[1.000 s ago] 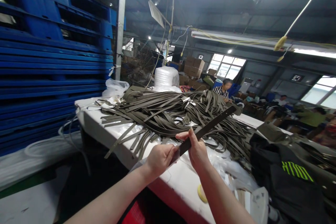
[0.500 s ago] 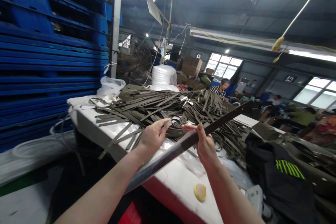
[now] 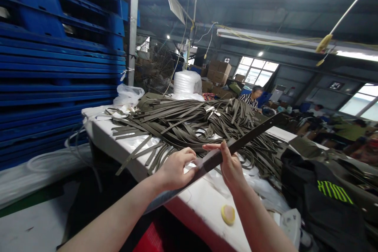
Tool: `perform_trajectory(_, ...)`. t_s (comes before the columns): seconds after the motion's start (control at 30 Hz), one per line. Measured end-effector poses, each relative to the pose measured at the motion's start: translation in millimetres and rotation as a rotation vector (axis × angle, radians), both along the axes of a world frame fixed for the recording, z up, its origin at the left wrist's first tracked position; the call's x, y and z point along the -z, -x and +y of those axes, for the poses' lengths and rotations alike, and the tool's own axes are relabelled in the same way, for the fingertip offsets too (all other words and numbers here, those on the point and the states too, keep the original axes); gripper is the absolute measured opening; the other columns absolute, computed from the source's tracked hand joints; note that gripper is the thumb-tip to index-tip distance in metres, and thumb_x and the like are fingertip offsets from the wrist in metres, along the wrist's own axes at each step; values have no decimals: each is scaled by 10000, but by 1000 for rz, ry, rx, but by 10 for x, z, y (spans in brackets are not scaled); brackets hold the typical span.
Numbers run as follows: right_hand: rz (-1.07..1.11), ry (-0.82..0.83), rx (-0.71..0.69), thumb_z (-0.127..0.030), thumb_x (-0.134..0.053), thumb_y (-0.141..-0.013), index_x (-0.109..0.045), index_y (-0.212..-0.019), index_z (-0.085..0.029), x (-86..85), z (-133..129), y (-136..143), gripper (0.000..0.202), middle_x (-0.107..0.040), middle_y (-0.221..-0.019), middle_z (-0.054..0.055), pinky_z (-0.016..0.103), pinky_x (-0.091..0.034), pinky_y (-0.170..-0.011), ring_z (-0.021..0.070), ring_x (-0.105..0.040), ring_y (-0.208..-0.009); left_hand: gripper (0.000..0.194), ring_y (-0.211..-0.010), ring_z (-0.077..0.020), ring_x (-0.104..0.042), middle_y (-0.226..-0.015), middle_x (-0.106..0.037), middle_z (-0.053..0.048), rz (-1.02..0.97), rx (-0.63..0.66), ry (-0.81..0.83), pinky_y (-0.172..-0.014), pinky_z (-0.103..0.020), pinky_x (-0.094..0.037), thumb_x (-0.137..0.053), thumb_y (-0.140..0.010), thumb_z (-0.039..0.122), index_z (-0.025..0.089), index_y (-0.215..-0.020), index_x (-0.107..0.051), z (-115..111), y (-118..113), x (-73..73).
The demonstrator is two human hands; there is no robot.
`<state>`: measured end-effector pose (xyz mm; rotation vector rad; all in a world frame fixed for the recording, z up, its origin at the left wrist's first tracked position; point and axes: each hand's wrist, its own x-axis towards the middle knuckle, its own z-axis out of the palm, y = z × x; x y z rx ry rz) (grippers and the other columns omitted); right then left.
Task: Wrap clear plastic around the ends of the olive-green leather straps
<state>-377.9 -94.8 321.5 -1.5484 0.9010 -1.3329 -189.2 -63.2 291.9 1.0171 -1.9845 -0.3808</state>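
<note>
A long flat dark strap (image 3: 254, 133) runs slantwise over the near table edge, its upper end pointing right and showing small holes. Clear plastic film (image 3: 165, 196) seems to cover its lower part. My right hand (image 3: 232, 168) grips the strap midway, thumb up along the near side and fingers behind it. My left hand (image 3: 178, 168) is closed at the edge of the film, thumb and fingers pinching it against the strap. Beyond both hands lies a big heap of olive-brown straps (image 3: 177, 120), one bundle tied with a white band.
A yellow-rimmed round disc (image 3: 228, 214) lies on the white table (image 3: 201, 214). At right is a black cloth (image 3: 319, 201) with green lettering. Blue pallets (image 3: 62, 75) are stacked at left; a white roll (image 3: 186, 84) stands behind the heap. A person in stripes (image 3: 249, 98) sits farther back.
My left hand has come down and right from above the strap and closed on the film at its edge. My right hand keeps its hold. The whole view has shifted slightly.
</note>
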Motion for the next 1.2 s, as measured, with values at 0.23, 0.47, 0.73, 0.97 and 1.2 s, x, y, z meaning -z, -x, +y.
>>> perform_trajectory(0.23, -32, -6, 33, -652, -462, -906, -787, -816, -187, 48, -34, 35, 575, -753, -922, 103, 355, -481, -896, 260, -680, -954, 98, -847, -154, -620, -918, -661, -49, 218, 133, -35, -736, -240, -472, -651, -836, 229, 172, -783, -710, -110, 69, 123)
perform_trajectory(0.47, 26, -6, 66, -677, -500, -870, -787, -861, -176, 27, 2, 4, 577, -751, -923, 100, 343, -507, -867, 264, -678, -950, 127, -953, -174, -629, -1016, -664, -75, 326, 54, 63, -843, -268, -484, -615, -880, 238, 171, -799, -685, -27, 138, 15)
perform_trajectory(0.73, 121, 188, -3, -590, -475, -926, -776, -987, -225, 65, -9, 34, 477, -694, -1176, 86, 364, -453, -1016, 271, -609, -1136, 288, -814, -161, -607, -946, -694, -56, 420, 22, -7, -721, -241, -460, -689, -825, 362, 150, -1020, -682, -104, 265, -70)
perform_trajectory(0.97, 100, 203, 8, -617, -439, -930, -786, -908, -216, -110, 78, -1, 531, -713, -1118, 98, 399, -421, -1050, 285, -612, -1135, 531, -571, -85, -367, -620, -448, 23, 451, 409, -432, -525, -213, -268, -655, -770, 625, 98, -723, -616, -330, 230, 21)
perform_trajectory(1.2, 32, 95, 59, -664, -488, -883, -788, -895, -206, -60, 46, -10, 547, -739, -1003, 94, 391, -454, -990, 291, -639, -1068, 548, -537, -80, -302, -566, -344, 30, 355, 178, -76, -511, -236, -210, -430, -959, 530, 143, -572, -409, -166, 407, -40)
